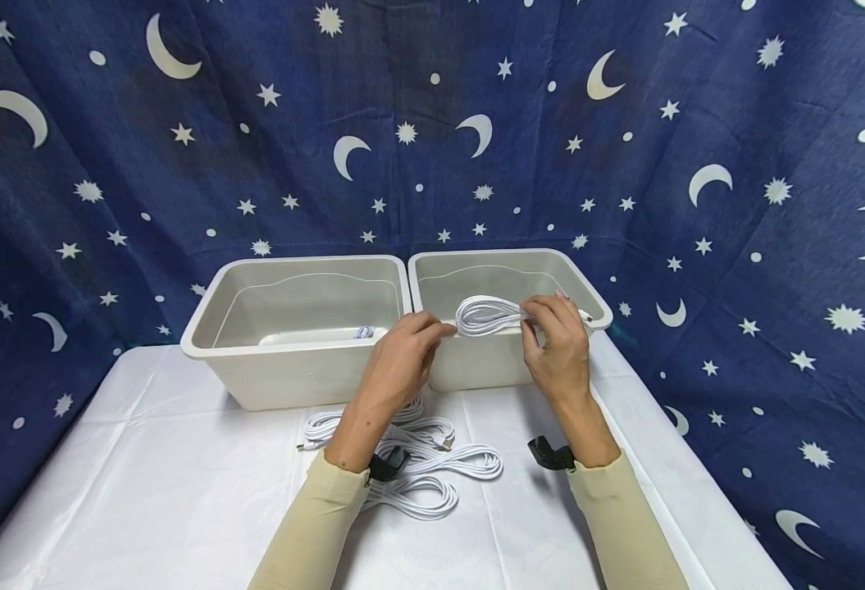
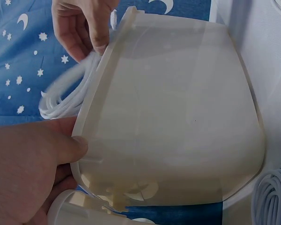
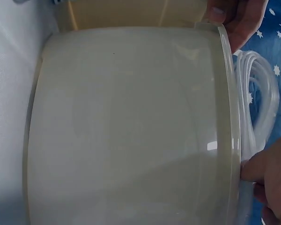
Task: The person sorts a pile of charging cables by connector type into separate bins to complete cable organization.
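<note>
A coiled white cable [image 1: 485, 316] is pinched near one end by my right hand [image 1: 559, 344], over the front rim of the right bin [image 1: 480, 365]. Its loops point left, and a plug end sticks out to the right of the fingers. My left hand [image 1: 402, 352] grips the same bin's rim at its front left corner. In the left wrist view the thumb [image 2: 79, 146] lies on the outer side of that rim, while the other fingers pass behind it. Seen from the right wrist, the cable loops [image 3: 260, 96] hang just beyond the rim.
On the left stands a matching pale bin [image 1: 284, 377], with a small cable bundle [image 1: 363, 332] on its floor. Several coiled white cables [image 1: 432, 459] lie on the white tablecloth [image 1: 181, 483], partly under my left forearm. A blue curtain [image 1: 417, 98] with moons and stars hangs behind.
</note>
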The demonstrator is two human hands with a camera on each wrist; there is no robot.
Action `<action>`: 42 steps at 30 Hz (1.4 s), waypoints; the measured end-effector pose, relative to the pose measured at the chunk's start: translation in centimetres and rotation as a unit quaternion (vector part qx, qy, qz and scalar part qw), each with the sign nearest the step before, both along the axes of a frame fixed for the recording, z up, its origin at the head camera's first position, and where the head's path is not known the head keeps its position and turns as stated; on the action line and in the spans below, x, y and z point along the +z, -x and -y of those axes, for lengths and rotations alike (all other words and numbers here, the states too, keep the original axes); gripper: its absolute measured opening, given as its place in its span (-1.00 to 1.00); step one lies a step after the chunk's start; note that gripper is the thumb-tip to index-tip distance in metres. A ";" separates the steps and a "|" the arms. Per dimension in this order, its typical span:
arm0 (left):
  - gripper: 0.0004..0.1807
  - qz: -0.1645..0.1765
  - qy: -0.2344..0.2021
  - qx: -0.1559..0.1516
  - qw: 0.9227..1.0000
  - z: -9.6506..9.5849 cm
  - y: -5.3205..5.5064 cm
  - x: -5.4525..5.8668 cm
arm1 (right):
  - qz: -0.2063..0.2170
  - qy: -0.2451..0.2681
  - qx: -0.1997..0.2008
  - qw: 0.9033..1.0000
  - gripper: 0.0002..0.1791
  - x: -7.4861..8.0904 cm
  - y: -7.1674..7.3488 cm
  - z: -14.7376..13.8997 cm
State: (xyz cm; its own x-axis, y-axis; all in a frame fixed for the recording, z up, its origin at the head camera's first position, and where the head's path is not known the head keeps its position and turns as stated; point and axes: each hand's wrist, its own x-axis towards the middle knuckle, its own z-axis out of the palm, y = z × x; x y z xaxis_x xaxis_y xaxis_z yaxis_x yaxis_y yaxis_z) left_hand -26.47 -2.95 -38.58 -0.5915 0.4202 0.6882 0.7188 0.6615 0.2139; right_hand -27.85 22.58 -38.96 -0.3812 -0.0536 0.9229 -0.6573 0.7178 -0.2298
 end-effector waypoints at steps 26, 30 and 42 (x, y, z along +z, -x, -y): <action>-0.66 -0.014 -0.003 0.004 1.000 0.1 0.1 -0.2 | 0.020 -0.046 0.036 0.998 -0.84 0.4 -2.1 2.1; -0.66 -0.010 0.000 0.003 1.000 0.0 0.1 -0.1 | 0.035 -0.062 0.036 0.997 -0.85 0.3 -2.6 2.4; -0.65 -0.001 0.005 0.007 1.000 0.0 0.1 -0.1 | 0.053 -0.173 0.076 0.981 -0.88 -1.3 -3.3 3.6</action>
